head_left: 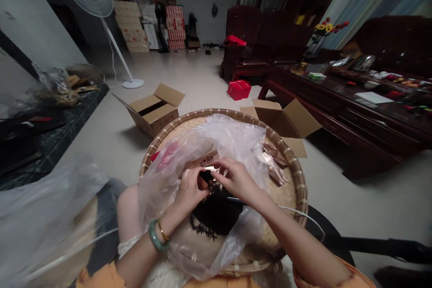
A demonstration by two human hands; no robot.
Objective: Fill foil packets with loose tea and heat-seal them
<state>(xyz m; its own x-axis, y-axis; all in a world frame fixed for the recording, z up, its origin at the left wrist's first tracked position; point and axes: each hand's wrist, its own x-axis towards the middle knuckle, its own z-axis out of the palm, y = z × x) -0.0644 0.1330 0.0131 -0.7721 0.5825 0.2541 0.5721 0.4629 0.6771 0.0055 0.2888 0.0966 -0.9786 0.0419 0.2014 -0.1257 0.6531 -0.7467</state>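
Floor (202, 85) first: there's plenty of bare tile past the far rim of the big round woven tray (301, 189), and more off its right side. The dark wooden bench (337, 126) sits well apart, beyond the tray to the right. Two open cardboard boxes crowd it closer in: a left box (160, 114) just past its far-left edge, and a right box (280, 121) just past its far-right edge.

A clear plastic bag (232, 135) sprawls over most of the tray and spills across its near-left rim, so the bare weave is mostly on the right, where some coppery foil wrappers (275, 166) lie. Dark heap (216, 211) is on the bag, tray's middle toward the near side.

Left hand (189, 189) and right hand (234, 177) are both over the tray's middle. Left fingers are curled in, thumb and index pinching a small dark clump (206, 174); right fingers are bent with a narrow gap, tips right at the clump, can't tell if they're gripping it too. The clump sits between both sets of fingertips, just beyond the heap.
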